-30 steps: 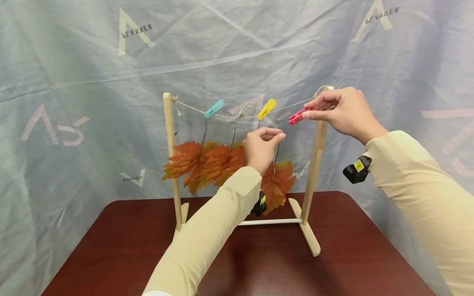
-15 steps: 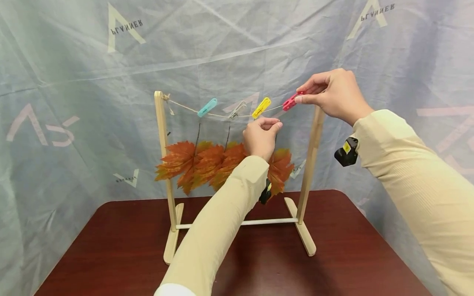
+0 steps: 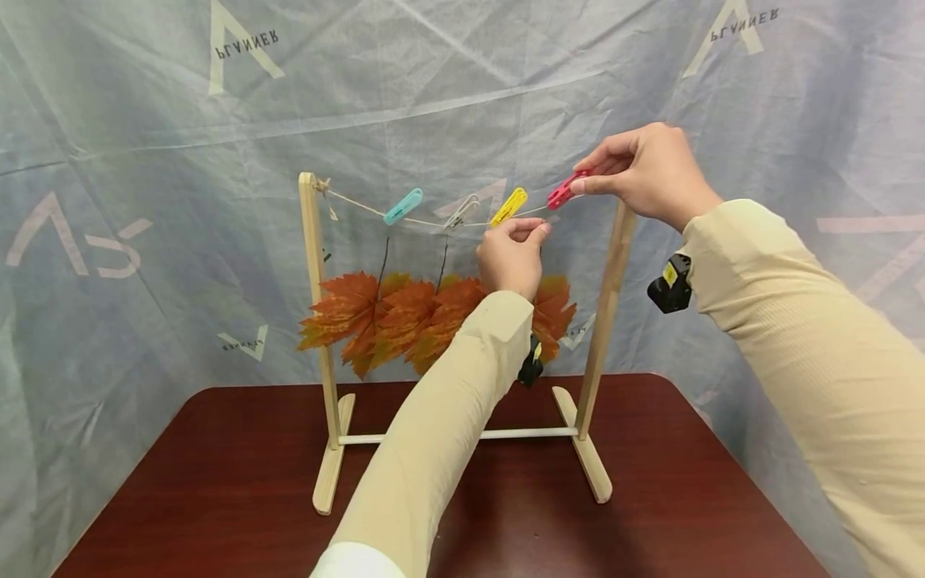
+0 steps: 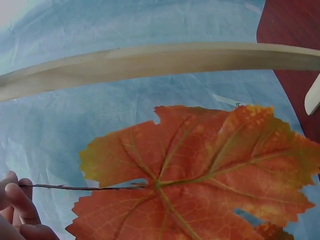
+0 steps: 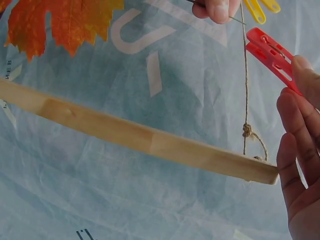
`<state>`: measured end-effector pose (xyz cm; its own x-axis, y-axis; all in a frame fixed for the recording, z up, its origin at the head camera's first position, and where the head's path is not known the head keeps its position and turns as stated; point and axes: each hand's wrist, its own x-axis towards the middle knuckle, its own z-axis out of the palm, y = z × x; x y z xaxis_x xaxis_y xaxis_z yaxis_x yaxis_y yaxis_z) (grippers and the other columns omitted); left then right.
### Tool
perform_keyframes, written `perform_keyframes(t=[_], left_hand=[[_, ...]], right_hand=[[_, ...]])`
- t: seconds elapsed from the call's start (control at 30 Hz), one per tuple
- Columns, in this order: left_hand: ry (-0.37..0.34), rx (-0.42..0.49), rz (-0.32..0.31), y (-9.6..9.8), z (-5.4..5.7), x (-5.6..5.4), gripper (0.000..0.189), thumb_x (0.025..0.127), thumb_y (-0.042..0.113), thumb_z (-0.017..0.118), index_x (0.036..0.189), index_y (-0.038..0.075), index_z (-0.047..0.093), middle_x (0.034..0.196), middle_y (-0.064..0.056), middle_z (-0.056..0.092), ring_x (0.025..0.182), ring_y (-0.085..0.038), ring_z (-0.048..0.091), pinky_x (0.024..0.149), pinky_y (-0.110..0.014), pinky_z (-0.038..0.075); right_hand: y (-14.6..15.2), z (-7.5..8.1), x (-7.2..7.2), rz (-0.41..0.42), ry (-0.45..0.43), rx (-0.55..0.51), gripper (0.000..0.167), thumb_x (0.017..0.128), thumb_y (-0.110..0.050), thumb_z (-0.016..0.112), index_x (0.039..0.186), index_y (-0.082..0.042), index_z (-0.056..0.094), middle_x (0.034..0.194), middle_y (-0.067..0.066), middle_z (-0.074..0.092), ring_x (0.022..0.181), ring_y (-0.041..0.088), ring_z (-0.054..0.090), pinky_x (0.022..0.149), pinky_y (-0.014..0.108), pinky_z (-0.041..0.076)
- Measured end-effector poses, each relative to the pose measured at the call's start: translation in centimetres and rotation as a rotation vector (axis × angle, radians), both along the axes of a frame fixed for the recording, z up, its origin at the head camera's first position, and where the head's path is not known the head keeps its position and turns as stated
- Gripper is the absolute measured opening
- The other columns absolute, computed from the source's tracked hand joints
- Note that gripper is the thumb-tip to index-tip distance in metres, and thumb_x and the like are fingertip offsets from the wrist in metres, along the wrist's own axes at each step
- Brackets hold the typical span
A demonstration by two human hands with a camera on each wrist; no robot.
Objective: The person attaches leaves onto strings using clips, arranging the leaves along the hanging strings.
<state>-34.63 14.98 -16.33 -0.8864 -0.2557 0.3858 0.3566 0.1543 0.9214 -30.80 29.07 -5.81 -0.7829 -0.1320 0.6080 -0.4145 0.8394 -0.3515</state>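
My left hand (image 3: pixel 511 255) pinches the thin dark stem (image 4: pixel 75 188) of an orange-red artificial maple leaf (image 4: pixel 200 170), which hangs below the fingers. The stem's tip reaches the twine (image 5: pixel 245 75) in the right wrist view. Between thumb and fingers, my right hand (image 3: pixel 654 177) holds a red clothespin (image 5: pixel 270 55) by its handle end. Its nose end lies at the twine, close to the stem tip; whether it grips the line I cannot tell. Just left of it, a yellow clothespin (image 3: pixel 509 206) sits on the twine, then a white one (image 3: pixel 461 212) and a light blue one (image 3: pixel 403 206).
A wooden stand (image 3: pixel 603 321) with two posts and a white crossbar (image 3: pixel 535 433) holds the sagging twine. It stands on a dark red table (image 3: pixel 217 482). Several orange leaves (image 3: pixel 405 317) hang under the line. A grey printed cloth (image 3: pixel 144 241) is behind.
My right hand has raised the red clothespin up and left to the twine. The left hand has lifted the leaf's stem towards the line. The view has shifted slightly.
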Motion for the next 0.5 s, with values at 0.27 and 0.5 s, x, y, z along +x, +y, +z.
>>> perform_keyframes(t=[0.27, 0.5], left_hand=[[-0.028, 0.037, 0.024, 0.14, 0.13, 0.08, 0.011, 0.087, 0.031, 0.083, 0.093, 0.021, 0.084, 0.074, 0.012, 0.072, 0.064, -0.004, 0.06, 0.061, -0.025, 0.046], [-0.033, 0.058, 0.023, 0.16, 0.07, 0.11, 0.01, 0.087, 0.028, 0.084, 0.093, 0.02, 0.084, 0.074, 0.01, 0.072, 0.063, -0.005, 0.06, 0.059, -0.025, 0.046]], right_hand=[[-0.78, 0.13, -0.28, -0.017, -0.03, 0.043, 0.028, 0.084, -0.027, 0.087, 0.103, -0.007, 0.081, 0.077, -0.007, 0.076, 0.062, -0.004, 0.061, 0.059, 0.02, 0.041], [-1.08, -0.01, -0.61, -0.038, -0.04, 0.068, 0.028, 0.084, -0.027, 0.087, 0.103, -0.007, 0.081, 0.081, -0.001, 0.077, 0.062, -0.003, 0.06, 0.061, 0.022, 0.04]])
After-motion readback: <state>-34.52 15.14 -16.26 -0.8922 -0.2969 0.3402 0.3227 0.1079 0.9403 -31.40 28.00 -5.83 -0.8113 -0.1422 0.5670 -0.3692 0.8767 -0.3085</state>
